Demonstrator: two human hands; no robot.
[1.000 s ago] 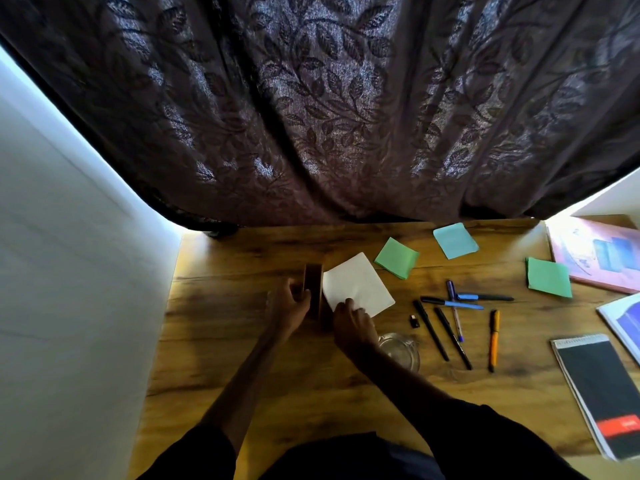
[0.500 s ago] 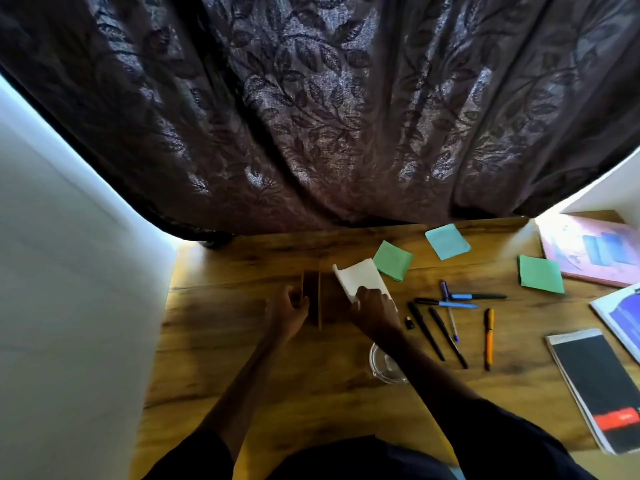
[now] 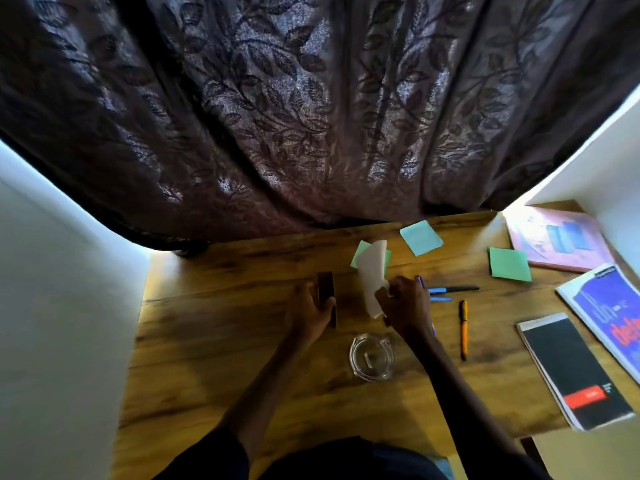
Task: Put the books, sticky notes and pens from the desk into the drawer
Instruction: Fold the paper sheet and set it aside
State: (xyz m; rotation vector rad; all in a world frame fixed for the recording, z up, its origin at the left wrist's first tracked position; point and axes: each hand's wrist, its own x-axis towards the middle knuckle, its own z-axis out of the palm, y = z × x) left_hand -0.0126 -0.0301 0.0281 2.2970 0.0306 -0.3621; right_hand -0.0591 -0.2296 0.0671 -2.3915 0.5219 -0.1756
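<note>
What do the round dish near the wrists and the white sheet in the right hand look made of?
Round dish: clear glass or hard plastic, glossy; the desk grain shows through it.
White sheet: thin paper or card, matte; it bends in the right hand.

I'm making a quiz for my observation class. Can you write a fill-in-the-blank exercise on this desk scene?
1. The right hand lifts a ____ sheet of paper.
2. The clear glass dish sits ____ the two forearms.
3. The pen lying alone is ____.

Missing words: white; between; orange
</note>
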